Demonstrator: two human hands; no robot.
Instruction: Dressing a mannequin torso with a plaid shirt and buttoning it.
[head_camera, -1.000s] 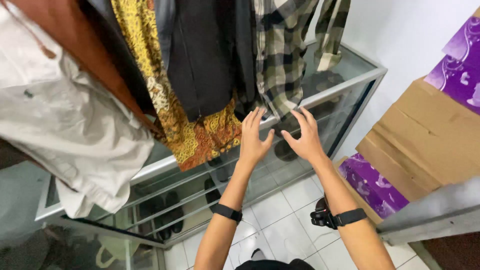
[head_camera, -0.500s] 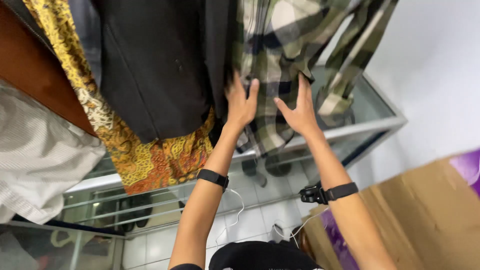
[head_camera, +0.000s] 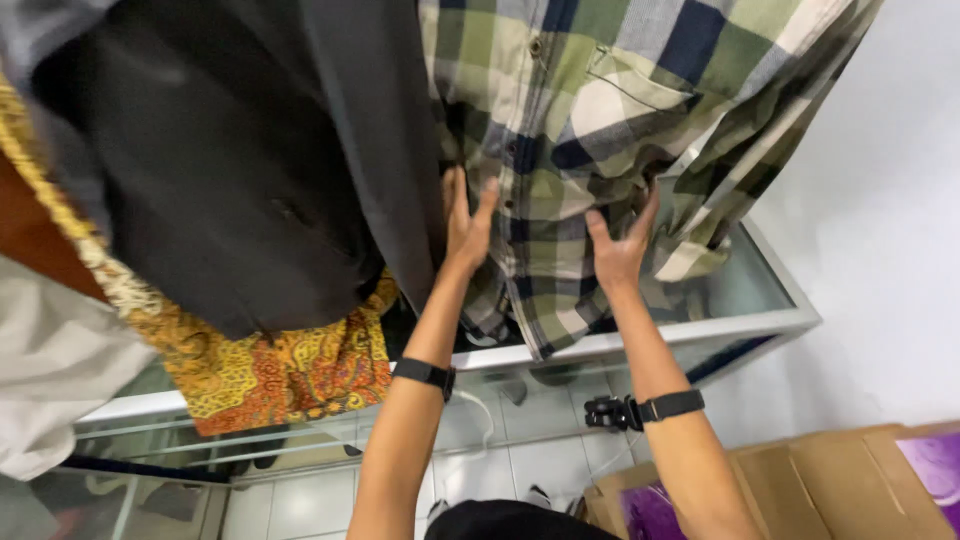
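Note:
A green, white and navy plaid shirt (head_camera: 610, 110) hangs in front of me. My left hand (head_camera: 466, 222) lies flat against its left front, by the button strip, fingers together and pointing up. My right hand (head_camera: 620, 245) presses on the shirt's lower right part, fingers spread, with fabric bunched above the fingertips. Both wrists wear black bands. Whether either hand pinches the cloth is hidden by the folds.
A dark grey jacket (head_camera: 250, 170) hangs just left of the plaid shirt, then an orange patterned shirt (head_camera: 280, 375) and a white garment (head_camera: 50, 390). Below stands a glass display case with a metal frame (head_camera: 700, 335). A cardboard box (head_camera: 830, 480) sits bottom right, by a white wall.
My view has moved closer and up toward the plaid shirt. Both hands have risen along its front, and the right hand now pushes into the bunched cloth.

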